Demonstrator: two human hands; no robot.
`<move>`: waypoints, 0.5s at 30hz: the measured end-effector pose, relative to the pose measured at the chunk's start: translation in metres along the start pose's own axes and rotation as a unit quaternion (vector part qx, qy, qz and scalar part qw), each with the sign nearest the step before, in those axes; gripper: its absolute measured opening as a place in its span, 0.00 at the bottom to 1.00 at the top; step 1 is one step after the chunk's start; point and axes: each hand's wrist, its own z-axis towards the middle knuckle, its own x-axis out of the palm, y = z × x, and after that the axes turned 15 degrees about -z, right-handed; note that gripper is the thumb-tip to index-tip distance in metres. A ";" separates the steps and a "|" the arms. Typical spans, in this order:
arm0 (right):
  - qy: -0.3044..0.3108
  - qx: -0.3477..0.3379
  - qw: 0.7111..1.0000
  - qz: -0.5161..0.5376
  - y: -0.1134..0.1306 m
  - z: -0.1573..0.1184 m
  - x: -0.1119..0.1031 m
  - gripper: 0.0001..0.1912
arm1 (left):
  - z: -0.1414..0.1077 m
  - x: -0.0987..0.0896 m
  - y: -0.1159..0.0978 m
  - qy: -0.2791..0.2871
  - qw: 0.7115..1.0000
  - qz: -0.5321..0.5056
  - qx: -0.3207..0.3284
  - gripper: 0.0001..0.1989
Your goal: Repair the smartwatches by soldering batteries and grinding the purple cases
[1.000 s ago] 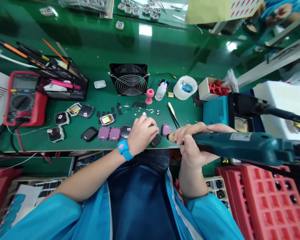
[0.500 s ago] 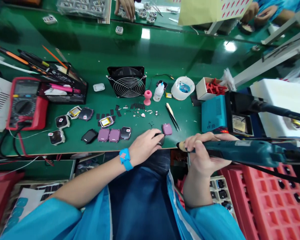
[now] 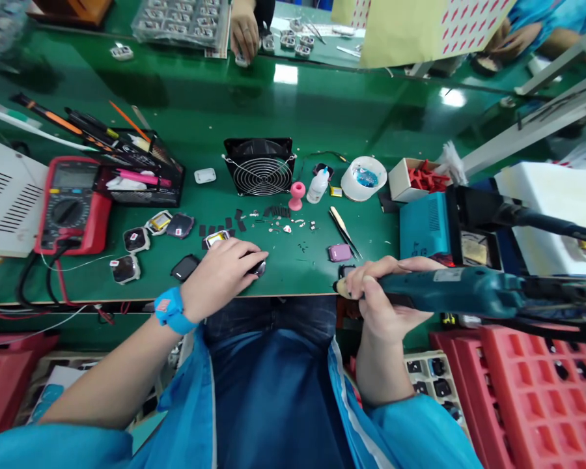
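My right hand (image 3: pixel 383 290) is wrapped round a teal electric screwdriver (image 3: pixel 434 291), its tip pointing left over the table's front edge. Just behind that tip lies a black watch case (image 3: pixel 346 270), partly covered by my fingers. A purple watch case (image 3: pixel 340 253) sits beyond it. My left hand (image 3: pixel 222 270) reaches over the row of cases, its thumb and fingers closed about a small black watch unit (image 3: pixel 259 268). Under and behind this hand the purple cases are hidden. Left of it rests another black case (image 3: pixel 185 267), and a white-framed unit (image 3: pixel 217 239) shows above the knuckles.
Tweezers (image 3: pixel 344 231), a white bottle (image 3: pixel 318 185), a pink stand (image 3: pixel 297 195) and a fan (image 3: pixel 261 166) stand beyond. A multimeter (image 3: pixel 73 205) is at left, a teal box (image 3: pixel 424 225) at right. A co-worker's hand (image 3: pixel 244 32) works across the bench.
My left hand has let go of the black case near the screwdriver and moved left to the row of cases. That black case now lies farther right, by the screwdriver tip. The view shifted slightly.
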 end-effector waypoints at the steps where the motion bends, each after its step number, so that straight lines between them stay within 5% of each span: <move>1: 0.002 0.004 1.000 0.002 0.000 0.000 0.004 0.21 | 0.003 0.005 -0.006 -0.003 1.000 -0.011 0.003 0.17; 6: 0.022 0.001 1.000 -0.013 -0.001 0.000 0.015 0.22 | 0.023 0.042 -0.053 -0.027 0.989 -0.147 0.019 0.22; 12: 0.015 -0.002 1.000 -0.014 -0.005 0.001 0.011 0.22 | 0.027 0.069 -0.065 -0.101 0.887 -0.443 -0.088 0.23; 15: 0.014 -0.002 1.000 -0.001 -0.007 0.002 0.011 0.22 | 0.026 0.066 -0.058 -0.101 0.917 -0.376 -0.090 0.23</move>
